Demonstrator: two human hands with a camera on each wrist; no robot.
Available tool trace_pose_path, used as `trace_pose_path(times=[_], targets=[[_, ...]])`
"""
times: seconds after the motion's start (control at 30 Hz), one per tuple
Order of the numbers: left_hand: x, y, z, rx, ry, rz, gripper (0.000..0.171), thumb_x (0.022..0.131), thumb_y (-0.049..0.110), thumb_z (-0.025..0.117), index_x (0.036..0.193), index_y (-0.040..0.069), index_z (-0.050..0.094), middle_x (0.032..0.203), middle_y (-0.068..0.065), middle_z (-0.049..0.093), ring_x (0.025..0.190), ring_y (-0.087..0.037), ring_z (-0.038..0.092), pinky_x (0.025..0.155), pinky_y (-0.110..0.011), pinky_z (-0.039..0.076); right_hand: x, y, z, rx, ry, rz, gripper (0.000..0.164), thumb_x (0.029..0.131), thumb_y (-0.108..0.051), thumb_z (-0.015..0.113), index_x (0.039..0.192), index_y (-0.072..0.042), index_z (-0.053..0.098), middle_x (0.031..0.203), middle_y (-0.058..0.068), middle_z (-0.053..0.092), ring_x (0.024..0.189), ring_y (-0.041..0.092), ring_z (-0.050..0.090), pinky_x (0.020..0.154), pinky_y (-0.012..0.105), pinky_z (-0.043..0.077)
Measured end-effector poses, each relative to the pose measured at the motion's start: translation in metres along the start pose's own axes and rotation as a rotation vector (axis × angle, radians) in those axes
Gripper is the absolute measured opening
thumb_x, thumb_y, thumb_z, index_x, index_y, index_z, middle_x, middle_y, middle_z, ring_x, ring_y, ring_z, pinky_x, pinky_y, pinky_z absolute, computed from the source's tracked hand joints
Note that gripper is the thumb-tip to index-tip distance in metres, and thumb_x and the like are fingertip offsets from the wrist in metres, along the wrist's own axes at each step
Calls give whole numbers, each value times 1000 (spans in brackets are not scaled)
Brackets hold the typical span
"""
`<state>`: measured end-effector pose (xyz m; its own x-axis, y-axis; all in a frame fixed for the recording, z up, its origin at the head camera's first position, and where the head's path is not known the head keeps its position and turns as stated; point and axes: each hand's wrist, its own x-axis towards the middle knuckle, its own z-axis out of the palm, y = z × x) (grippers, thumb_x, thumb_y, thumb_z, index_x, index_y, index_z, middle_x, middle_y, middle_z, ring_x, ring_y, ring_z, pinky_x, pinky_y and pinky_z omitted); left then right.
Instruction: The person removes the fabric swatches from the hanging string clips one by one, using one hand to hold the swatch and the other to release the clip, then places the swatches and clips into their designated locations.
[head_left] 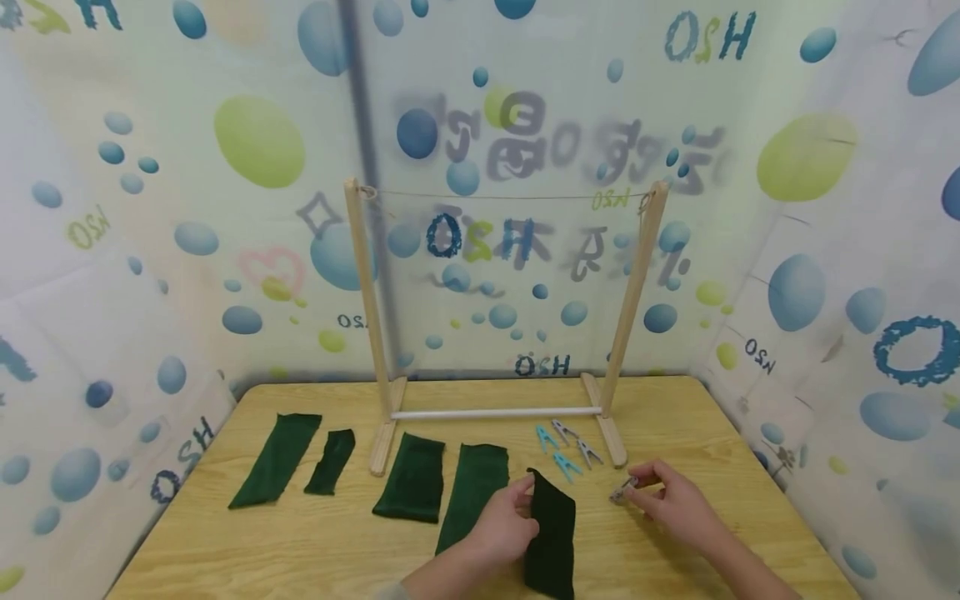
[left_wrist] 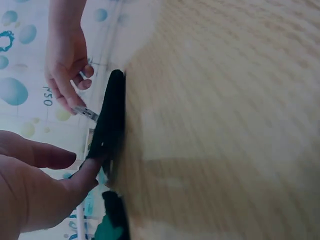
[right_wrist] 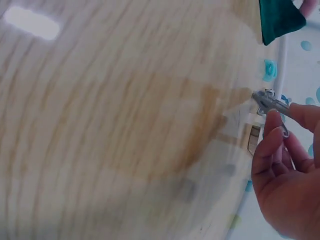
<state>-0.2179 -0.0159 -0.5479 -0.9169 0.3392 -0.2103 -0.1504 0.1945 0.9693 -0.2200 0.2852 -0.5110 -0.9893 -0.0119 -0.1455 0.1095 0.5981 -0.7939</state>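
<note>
My left hand (head_left: 504,523) pinches the left edge of a dark green cloth strip (head_left: 552,537) at the front of the table. The cloth's top edge slants down to the right. In the left wrist view the same cloth (left_wrist: 111,110) appears edge-on beside the thumb. To its right, my right hand (head_left: 678,504) holds a grey clothespin (head_left: 624,489) between thumb and fingers. The clothespin (right_wrist: 270,102) shows more closely in the right wrist view, with its nose end away from the palm. It is apart from the cloth.
A wooden stand (head_left: 632,292) carries a string (head_left: 510,197) between two posts, with a white bar (head_left: 495,413) low down. Several clothespins (head_left: 564,465) lie by its right foot. More green cloth pieces (head_left: 276,460) lie to the left. A patterned curtain (head_left: 495,333) surrounds the table (head_left: 300,550).
</note>
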Motion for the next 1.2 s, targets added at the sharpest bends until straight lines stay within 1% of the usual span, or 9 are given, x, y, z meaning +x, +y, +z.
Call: trace_pose_path(times=[0.17, 0.27, 0.4, 0.47, 0.57, 0.7, 0.8, 1.03, 1.2], targets=[[27, -37, -13, 39, -17, 30, 86, 91, -5, 72, 170, 11, 40, 144, -18, 64, 84, -15, 64, 59, -27, 50, 3, 6, 2, -110, 18, 17, 35, 100, -19, 80, 127, 0, 67, 114, 7, 75, 84, 17, 64, 65, 29, 54], [19, -22, -18, 144, -4, 62, 85, 93, -3, 72, 170, 8, 38, 150, -24, 59, 79, -16, 60, 61, -29, 51, 5, 10, 2, -171, 17, 14, 36, 99, -20, 80, 126, 0, 67, 111, 5, 75, 88, 17, 63, 69, 31, 52], [1, 8, -21, 287, 40, 108, 77, 92, -3, 69, 164, 0, 44, 131, -22, 60, 83, -19, 55, 64, -30, 46, 8, 13, 3, -186, 11, 13, 37, 97, -21, 82, 124, 0, 68, 108, 4, 75, 94, 18, 67, 75, 34, 53], [1, 8, -22, 355, 46, 128, 69, 92, 1, 71, 159, 1, 52, 118, -12, 59, 79, -16, 54, 63, -29, 44, 10, 14, 4, -183, 3, 11, 37, 96, -21, 83, 123, 0, 68, 106, 4, 74, 93, 18, 66, 76, 34, 53], [7, -2, -22, 496, -18, 128, 55, 96, 16, 81, 148, 11, 66, 104, -4, 67, 76, -14, 61, 62, -29, 49, 12, 15, 6, -168, -12, 14, 39, 96, -21, 84, 124, 0, 68, 105, 5, 71, 91, 18, 63, 75, 33, 51], [-2, 13, -17, 709, -149, 60, 60, 91, 38, 92, 145, 23, 71, 118, 2, 80, 109, -23, 75, 85, -43, 63, 15, 18, 7, -139, -37, 19, 41, 96, -22, 85, 126, 0, 67, 105, 8, 67, 91, 20, 59, 76, 32, 48], [-14, 32, -13, 838, -188, -9, 69, 86, 39, 96, 150, 30, 69, 146, 4, 73, 135, -29, 68, 98, -49, 62, 16, 20, 8, -115, -47, 12, 41, 96, -22, 84, 126, -1, 66, 105, 9, 65, 91, 20, 58, 75, 32, 47], [-18, 45, -5, 1019, -206, -64, 80, 84, 40, 98, 156, 38, 62, 148, 3, 72, 127, -24, 72, 71, -37, 59, 17, 22, 9, -99, -24, 0, 37, 96, -23, 84, 125, -5, 68, 99, 6, 65, 85, 19, 57, 70, 30, 46], [-11, 49, -6, 1088, -232, -39, 86, 82, 45, 97, 159, 38, 59, 148, 4, 72, 105, -20, 74, 57, -32, 45, 18, 23, 8, -98, -10, -7, 39, 96, -25, 85, 125, -6, 68, 99, 6, 65, 85, 19, 57, 71, 30, 46]])
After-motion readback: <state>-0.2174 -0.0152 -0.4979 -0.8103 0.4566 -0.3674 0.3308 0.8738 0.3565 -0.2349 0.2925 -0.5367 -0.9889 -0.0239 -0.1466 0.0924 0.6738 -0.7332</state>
